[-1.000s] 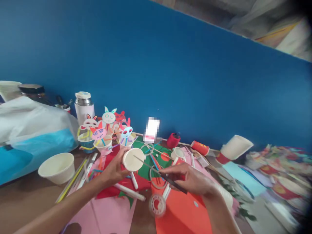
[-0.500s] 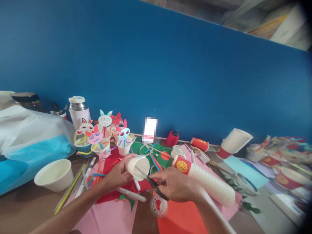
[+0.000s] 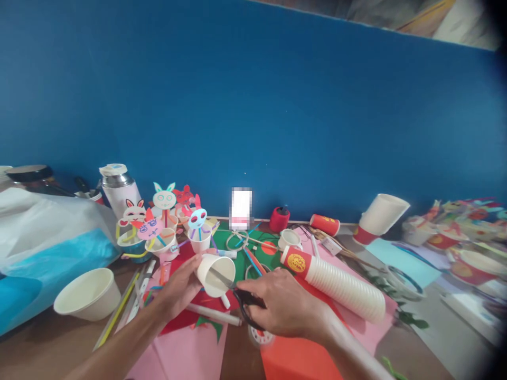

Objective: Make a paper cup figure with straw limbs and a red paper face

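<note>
Low in the middle of the head view, my left hand (image 3: 182,285) grips a white paper cup (image 3: 225,267) from its left side, the cup's mouth turned toward the camera. My right hand (image 3: 283,303) is closed on the black handles of a pair of scissors (image 3: 246,307). The scissors' blades reach into the cup's mouth; where the tips lie against the inside is hard to make out. Under the scissors, a roll of tape (image 3: 262,336) is partly covered by my right hand.
A long stack of paper cups (image 3: 348,287) lies to the right. Animal-faced cup figures (image 3: 199,240) stand at the back left, near a white bowl (image 3: 87,295) and a thermos (image 3: 121,192). A blue partition (image 3: 253,105) rises behind.
The cup and my left hand have shifted slightly left. The scissors' handles look wider apart, and my right hand has turned a little. The camera view has tilted slightly.
</note>
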The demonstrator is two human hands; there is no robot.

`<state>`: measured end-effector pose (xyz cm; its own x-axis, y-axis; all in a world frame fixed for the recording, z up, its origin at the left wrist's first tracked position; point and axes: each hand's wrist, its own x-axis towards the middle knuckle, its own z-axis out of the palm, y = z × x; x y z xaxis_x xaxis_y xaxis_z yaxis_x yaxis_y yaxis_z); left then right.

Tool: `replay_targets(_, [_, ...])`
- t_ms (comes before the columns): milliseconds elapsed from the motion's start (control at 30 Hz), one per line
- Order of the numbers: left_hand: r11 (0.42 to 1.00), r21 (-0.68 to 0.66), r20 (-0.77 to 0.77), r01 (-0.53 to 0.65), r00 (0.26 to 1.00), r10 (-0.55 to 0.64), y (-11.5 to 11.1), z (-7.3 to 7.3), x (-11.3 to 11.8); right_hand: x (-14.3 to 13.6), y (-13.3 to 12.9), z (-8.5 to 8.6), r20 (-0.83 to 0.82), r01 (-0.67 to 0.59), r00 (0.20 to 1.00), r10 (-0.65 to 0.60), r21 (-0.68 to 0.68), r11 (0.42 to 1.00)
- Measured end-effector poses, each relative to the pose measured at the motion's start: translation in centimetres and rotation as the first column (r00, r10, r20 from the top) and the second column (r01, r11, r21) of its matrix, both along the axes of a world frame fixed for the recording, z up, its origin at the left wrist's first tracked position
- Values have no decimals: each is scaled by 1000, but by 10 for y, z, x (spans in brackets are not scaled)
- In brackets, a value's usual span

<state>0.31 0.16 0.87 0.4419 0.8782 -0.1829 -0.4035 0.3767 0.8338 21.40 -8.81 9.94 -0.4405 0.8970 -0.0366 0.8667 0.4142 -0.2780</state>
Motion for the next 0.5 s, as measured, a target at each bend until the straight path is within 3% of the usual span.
replay_targets(333, [999, -1, -47, 32, 998, -32, 8, -8, 0, -18, -17, -3, 216, -27, 976, -2, 133, 991])
replay_targets(500, [999, -37, -79, -20, 997, 17, 7, -13, 3, -20, -18, 0, 242, -45, 970, 16, 118, 992])
